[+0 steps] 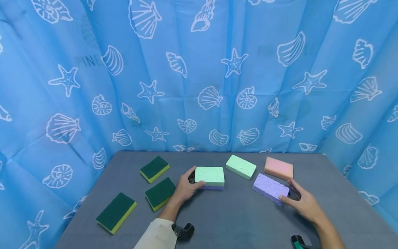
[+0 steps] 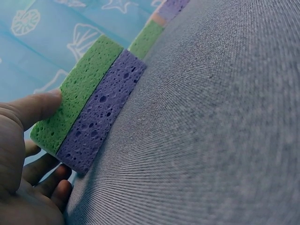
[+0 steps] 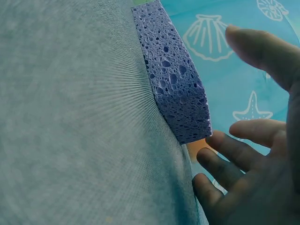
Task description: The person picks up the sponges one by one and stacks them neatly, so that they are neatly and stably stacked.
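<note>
In the head view, a light green sponge (image 1: 209,175) lies flat on top of a purple sponge (image 1: 212,187), their edges nearly lined up. My left hand (image 1: 186,186) holds the green sponge at its left end, thumb on the near side. The left wrist view shows the thumb against the green sponge (image 2: 86,89) and the other fingers by the end of the purple sponge (image 2: 101,112) below. On the right, my right hand (image 1: 303,202) is spread around the near right end of another purple sponge (image 1: 271,188). In the right wrist view, its thumb stands apart from that sponge (image 3: 173,75).
A second light green sponge (image 1: 240,166) and a pink-orange sponge (image 1: 278,167) lie towards the back right. Three green-and-yellow scouring sponges are on the left, one of them (image 1: 116,212) nearer the front. A blue shell-print curtain (image 1: 199,76) hangs behind the grey table (image 1: 230,221).
</note>
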The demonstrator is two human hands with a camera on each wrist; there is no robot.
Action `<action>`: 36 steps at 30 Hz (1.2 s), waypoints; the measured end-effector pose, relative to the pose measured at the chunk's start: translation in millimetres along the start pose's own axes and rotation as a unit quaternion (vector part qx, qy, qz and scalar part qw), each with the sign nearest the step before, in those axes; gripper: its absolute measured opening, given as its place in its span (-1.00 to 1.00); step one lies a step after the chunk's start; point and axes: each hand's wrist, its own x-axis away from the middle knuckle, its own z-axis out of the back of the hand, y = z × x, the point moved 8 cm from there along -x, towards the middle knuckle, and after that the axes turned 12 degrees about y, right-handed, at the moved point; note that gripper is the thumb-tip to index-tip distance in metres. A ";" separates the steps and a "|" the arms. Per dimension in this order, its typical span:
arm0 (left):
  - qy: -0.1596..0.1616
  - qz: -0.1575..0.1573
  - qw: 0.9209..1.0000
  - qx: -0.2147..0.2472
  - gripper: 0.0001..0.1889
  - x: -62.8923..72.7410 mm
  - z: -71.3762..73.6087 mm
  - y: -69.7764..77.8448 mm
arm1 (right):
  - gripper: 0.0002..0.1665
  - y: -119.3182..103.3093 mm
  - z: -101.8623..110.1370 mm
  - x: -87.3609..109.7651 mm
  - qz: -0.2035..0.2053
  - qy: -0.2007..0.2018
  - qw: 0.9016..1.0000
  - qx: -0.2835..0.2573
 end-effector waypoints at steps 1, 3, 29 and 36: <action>0.000 -0.001 1.000 0.001 -0.20 0.0 0.4 0.1 | 0.17 0.9 -0.7 -0.3 -0.001 -0.001 1.000 0.014; 0.000 -0.006 1.000 0.001 -0.21 0.4 0.8 1.2 | 0.18 3.2 -2.2 -0.8 -0.007 -0.008 0.999 0.038; 0.000 -0.007 1.000 0.002 -0.21 1.0 0.9 1.8 | 0.23 5.4 -8.2 -3.6 0.008 -0.014 0.993 0.119; -0.001 -0.001 1.000 0.004 -0.22 0.5 0.0 -1.8 | 0.25 10.2 -8.9 -3.7 -0.024 -0.017 0.993 0.118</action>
